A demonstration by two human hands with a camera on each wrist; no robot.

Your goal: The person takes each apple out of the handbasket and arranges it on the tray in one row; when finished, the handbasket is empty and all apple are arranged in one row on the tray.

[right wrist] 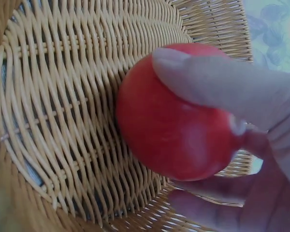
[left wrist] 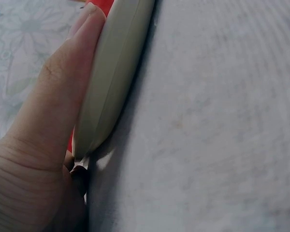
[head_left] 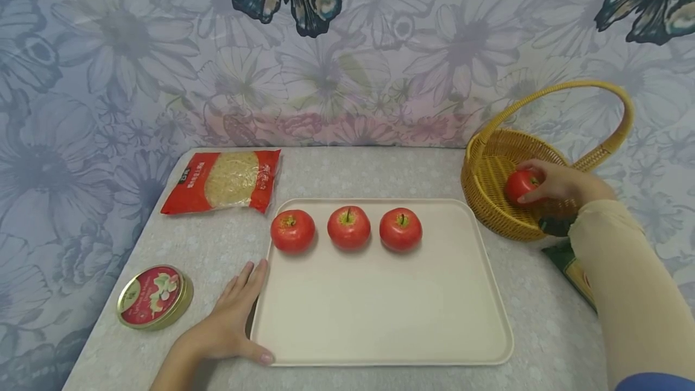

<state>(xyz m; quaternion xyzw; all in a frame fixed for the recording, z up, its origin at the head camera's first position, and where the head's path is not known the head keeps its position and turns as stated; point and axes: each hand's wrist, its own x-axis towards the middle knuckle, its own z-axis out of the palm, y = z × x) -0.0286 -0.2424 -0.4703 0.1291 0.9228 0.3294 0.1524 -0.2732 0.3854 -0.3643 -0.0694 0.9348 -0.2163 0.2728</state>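
Note:
Inside the wicker basket (head_left: 491,210) at the right, my right hand (head_left: 564,183) grips a red apple (head_left: 521,186). The right wrist view shows the thumb across this apple (right wrist: 174,121), with the woven basket wall (right wrist: 72,111) close beside it. My left hand (head_left: 228,315) rests against the left side of the cream tray (head_left: 380,312), fingers spread and straight, thumb at its front left corner. In the left wrist view the thumb (left wrist: 58,92) lies along the tray's rim (left wrist: 111,82). Three red apples (head_left: 293,232) stand in a row along the tray's back.
A red bag with a clear window (head_left: 222,181) lies at the back left. In front of it sits a round tin (head_left: 154,296) with a red lid. Partly hidden by the right sleeve is a green packet (head_left: 570,270). The basket's tall handle (head_left: 564,86) arches over it.

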